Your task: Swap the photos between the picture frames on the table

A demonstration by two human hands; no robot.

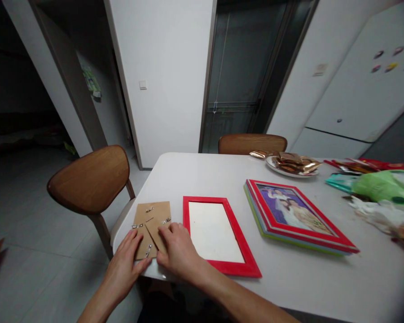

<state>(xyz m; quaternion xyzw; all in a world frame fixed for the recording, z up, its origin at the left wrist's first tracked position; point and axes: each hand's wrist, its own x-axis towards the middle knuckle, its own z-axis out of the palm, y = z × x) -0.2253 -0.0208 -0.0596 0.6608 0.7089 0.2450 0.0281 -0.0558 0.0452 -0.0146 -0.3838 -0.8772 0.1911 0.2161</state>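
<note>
A brown picture-frame backing board (142,242) with small metal clips and a cut stand flap lies at the table's near left corner. My left hand (123,264) grips its left and lower edge, fingertips on top and thumb at the bottom. On the opposite side my right hand (180,249) holds the board's right edge, fingers bent over it and partly hiding it. Right beside that hand, a red picture frame (242,246) lies flat around a plain white sheet (213,231). My right forearm passes close to the frame's lower left corner.
A stack of picture frames (326,242) with a photo on top stands to the right. Behind it are a plate (283,171) of gold packets and, farther right, a green plastic bag (380,186). Wooden chairs (90,179) stand at the left and far sides of the white table (202,172).
</note>
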